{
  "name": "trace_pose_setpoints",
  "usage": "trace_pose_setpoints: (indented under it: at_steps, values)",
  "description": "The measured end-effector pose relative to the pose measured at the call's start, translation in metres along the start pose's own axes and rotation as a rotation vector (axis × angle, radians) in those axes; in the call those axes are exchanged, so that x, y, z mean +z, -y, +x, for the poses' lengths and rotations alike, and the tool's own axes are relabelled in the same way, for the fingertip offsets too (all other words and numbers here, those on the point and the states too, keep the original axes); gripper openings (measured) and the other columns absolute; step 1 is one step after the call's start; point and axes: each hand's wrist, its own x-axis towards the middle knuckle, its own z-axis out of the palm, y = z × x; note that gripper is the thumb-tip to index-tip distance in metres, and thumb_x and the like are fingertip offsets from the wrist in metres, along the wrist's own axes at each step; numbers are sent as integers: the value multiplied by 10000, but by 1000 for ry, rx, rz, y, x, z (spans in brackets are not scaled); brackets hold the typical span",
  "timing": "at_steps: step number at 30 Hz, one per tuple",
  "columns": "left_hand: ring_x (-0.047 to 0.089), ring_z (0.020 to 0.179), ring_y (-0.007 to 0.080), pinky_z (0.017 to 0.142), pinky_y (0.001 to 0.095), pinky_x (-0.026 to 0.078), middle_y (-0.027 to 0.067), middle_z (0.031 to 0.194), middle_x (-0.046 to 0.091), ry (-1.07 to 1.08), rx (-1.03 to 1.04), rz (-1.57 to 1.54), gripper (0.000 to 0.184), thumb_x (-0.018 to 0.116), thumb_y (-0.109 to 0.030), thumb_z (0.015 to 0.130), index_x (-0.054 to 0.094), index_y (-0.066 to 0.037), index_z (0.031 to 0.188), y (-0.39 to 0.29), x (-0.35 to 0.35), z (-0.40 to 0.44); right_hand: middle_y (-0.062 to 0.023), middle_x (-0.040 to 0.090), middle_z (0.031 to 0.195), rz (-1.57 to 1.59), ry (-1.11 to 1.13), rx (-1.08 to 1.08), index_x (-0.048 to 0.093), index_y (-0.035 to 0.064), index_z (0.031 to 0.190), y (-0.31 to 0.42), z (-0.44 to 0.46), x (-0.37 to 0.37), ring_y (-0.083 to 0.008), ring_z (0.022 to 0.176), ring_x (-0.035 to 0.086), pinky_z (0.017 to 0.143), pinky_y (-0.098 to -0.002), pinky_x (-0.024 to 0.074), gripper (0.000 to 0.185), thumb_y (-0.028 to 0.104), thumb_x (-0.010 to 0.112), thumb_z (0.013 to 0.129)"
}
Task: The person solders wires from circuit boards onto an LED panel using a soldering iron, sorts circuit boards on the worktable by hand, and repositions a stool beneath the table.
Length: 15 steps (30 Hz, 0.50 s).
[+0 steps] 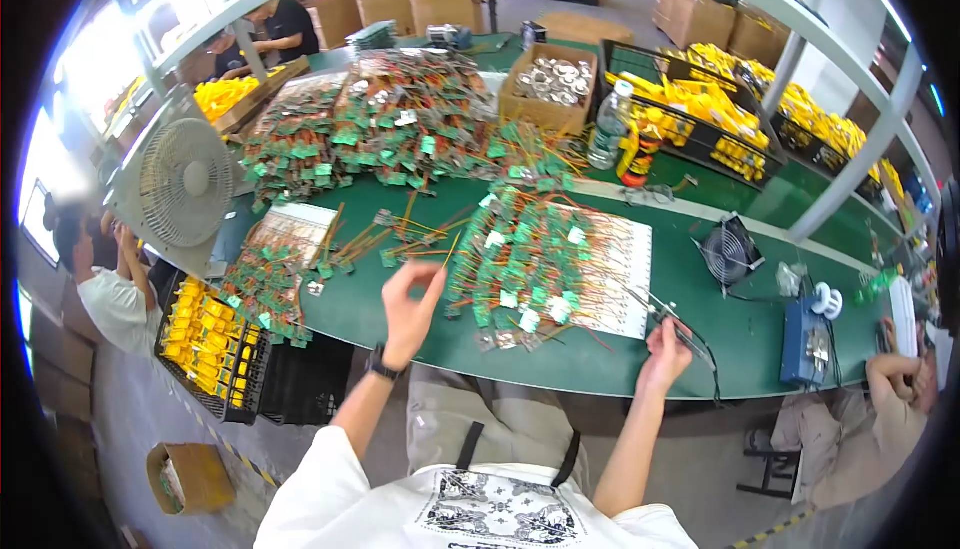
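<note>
My left hand point(408, 311) is raised over the near table edge, thumb and forefinger pinched on a thin yellow wire point(452, 251). Beside it lies a dense batch of small green circuit boards point(520, 259) with orange wires, spread over a white sheet point(632, 279). At the right end of that sheet, my right hand point(664, 354) is closed around a slim tool with a thin metal tip point(652, 301) and black cables; its exact kind cannot be made out. The tip points up and left toward the wire ends.
A large heap of wired boards point(400, 119) fills the back left. A fan point(180, 179) stands at left, above a crate of yellow parts point(207, 339). Toward the right are a bottle point(610, 124), a small black fan point(730, 252) and a blue box point(803, 341). Other people sit at both sides.
</note>
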Motion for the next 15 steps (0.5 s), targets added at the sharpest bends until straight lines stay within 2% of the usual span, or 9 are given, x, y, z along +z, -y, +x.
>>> trace_pose_setpoints:
  at_steps: [2,4,5,6,7,8,10,14,15]
  values:
    - [577,642,114,602,259,460,60,783,646,40,96,-12,83,694,-51,809,646,-7,861,10,44,34,-33,593,677,-12,10,-1,618,-3,959,-5,2,-3,-82,521,505,464,-195,336,174,121,679,853]
    - [567,595,113,588,248,457,71,751,650,178,65,21,124,681,-107,832,647,0,885,16,80,64,-31,597,674,-26,40,-21,618,-4,959,-7,3,-5,-85,521,512,464,-200,339,177,126,679,855]
    - [576,590,119,574,263,461,76,708,647,232,-22,8,132,670,-116,841,649,5,889,28,97,75,-32,593,667,-36,49,-13,615,-5,955,-7,4,-6,-81,522,507,467,-202,339,171,125,671,861]
    - [595,592,135,569,283,472,81,687,647,285,-92,35,160,661,-143,850,648,10,896,32,109,87,-35,590,666,-28,70,-14,612,-9,948,-3,2,-4,-80,523,503,472,-201,335,168,126,667,864]
    - [631,614,190,590,325,491,94,708,663,316,-26,150,190,639,-183,858,653,-1,909,33,118,96,-36,589,665,-33,62,-6,611,-10,944,-2,2,-3,-80,523,501,473,-201,333,172,129,671,861]
    - [631,614,190,590,325,491,94,708,663,315,-29,149,190,639,-183,858,653,-1,909,38,129,104,-38,588,664,-36,54,2,609,-12,939,-1,2,-3,-81,523,500,474,-201,332,177,132,675,859]
    - [646,650,255,610,361,498,105,741,675,297,96,275,200,619,-212,860,657,-19,896,48,149,119,-38,586,663,-37,49,4,609,-13,937,-1,1,-2,-82,522,501,474,-201,334,184,135,679,856]
    - [655,647,255,606,360,499,101,736,677,259,194,342,221,608,-253,871,659,-38,872,44,181,163,-42,585,663,-25,40,9,607,-15,937,-1,1,-1,-85,518,503,470,-198,339,194,137,687,849]
    - [653,699,271,629,382,501,110,777,677,246,239,359,242,610,-274,869,653,-38,904,49,189,179,-42,585,663,-32,48,8,607,-15,937,0,2,-2,-85,518,503,470,-198,339,194,137,687,849]
